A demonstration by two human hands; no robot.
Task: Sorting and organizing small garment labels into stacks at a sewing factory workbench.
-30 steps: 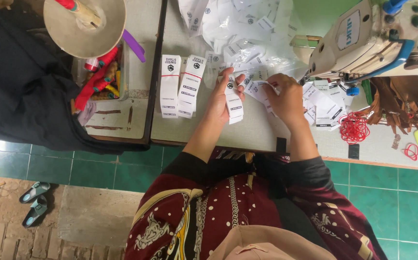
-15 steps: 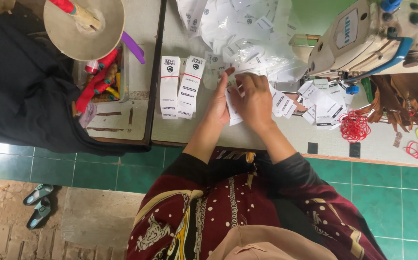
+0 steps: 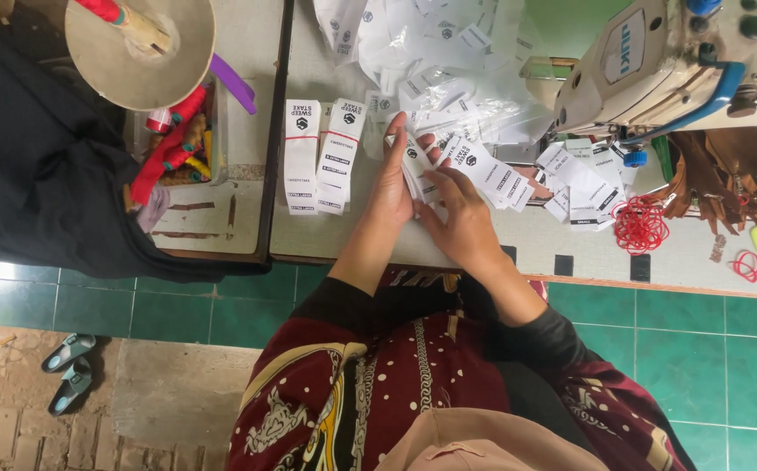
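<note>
My left hand [image 3: 393, 179] holds a small stack of white printed garment labels [image 3: 416, 167] upright on edge against the grey table [image 3: 343, 235]. My right hand [image 3: 458, 209] presses against the same stack from the right, fingers on the labels. A loose fan of more white labels [image 3: 487, 170] lies just right of my hands. Two neat stacks of labels [image 3: 321, 155] lie to the left of my left hand.
A heap of white labels [image 3: 422, 44] covers the far table. A cream sewing machine [image 3: 649, 61] stands at the right, with red rubber bands [image 3: 640, 225] before it. At left sit a thread cone [image 3: 138, 44], a tray of spools [image 3: 173, 144] and black cloth [image 3: 38, 166].
My right hand came from the loose labels at the right over to the left hand and now rests on the stack held there.
</note>
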